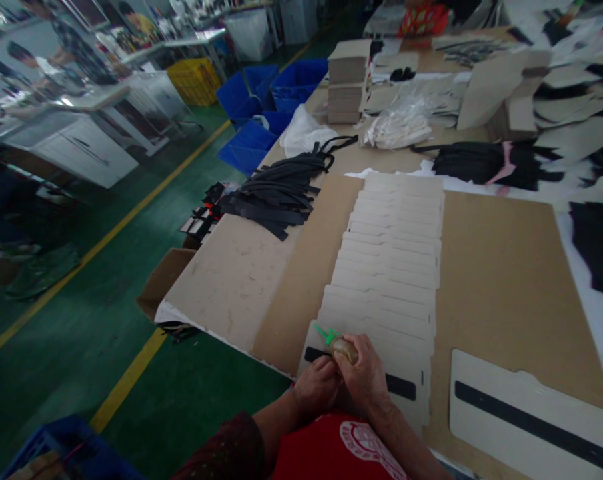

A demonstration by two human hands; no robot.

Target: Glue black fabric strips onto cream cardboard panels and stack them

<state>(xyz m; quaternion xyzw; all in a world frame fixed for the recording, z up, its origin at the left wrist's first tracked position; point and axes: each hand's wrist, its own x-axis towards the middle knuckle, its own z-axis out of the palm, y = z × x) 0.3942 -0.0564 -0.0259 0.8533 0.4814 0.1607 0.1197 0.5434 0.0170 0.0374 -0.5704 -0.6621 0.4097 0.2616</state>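
My right hand (pixel 365 375) is wrapped round a squeeze bottle (pixel 345 348) of amber-brown content, its green nozzle (pixel 329 335) pointing up and left. Close beside it, my left hand (pixel 317 385) has its fingers curled together; what they hold, if anything, is hidden. Both hands are over the nearest pale board (pixel 417 417), along which a black strip (pixel 401 387) runs, partly covered by them. Beyond lies a row of overlapping pale boards (pixel 386 257). To the right, another pale board (pixel 486 427) bears a long black strip (pixel 531 423).
Brown sheets (pixel 501 280) flank the row. Black strips (pixel 276 187) lie in a heap at the left. Farther back are a stack of boards (pixel 349 83), a plastic bag (pixel 399 123) and a tied black bundle (pixel 471 163). Blue bins (pixel 249 143) stand on the floor; people work beyond.
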